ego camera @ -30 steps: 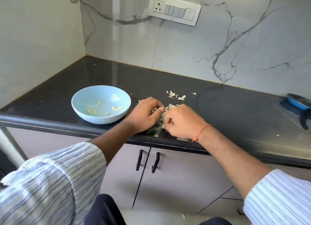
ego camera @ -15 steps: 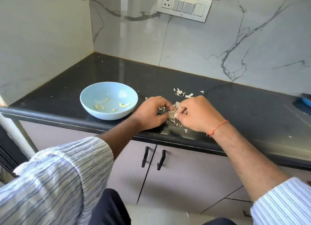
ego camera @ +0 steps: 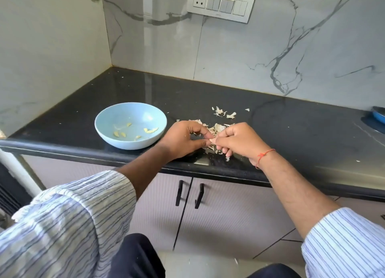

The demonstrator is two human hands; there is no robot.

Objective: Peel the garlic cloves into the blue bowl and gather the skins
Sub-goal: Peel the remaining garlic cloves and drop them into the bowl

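Pinching a small pale garlic piece (ego camera: 212,140) between left hand (ego camera: 183,139) and right hand (ego camera: 239,141), fingers curled round it, just above skin pile (ego camera: 216,130) at worktop (ego camera: 291,132) front edge. Risks: clove slipping off the edge to the floor; skins scattering wider, some already lying apart (ego camera: 224,112). Blue bowl (ego camera: 116,136) just left, several peeled cloves (ego camera: 149,130) inside. Glossy black stone, marble-look walls, switch panel (ego camera: 220,3), cabinet doors below.
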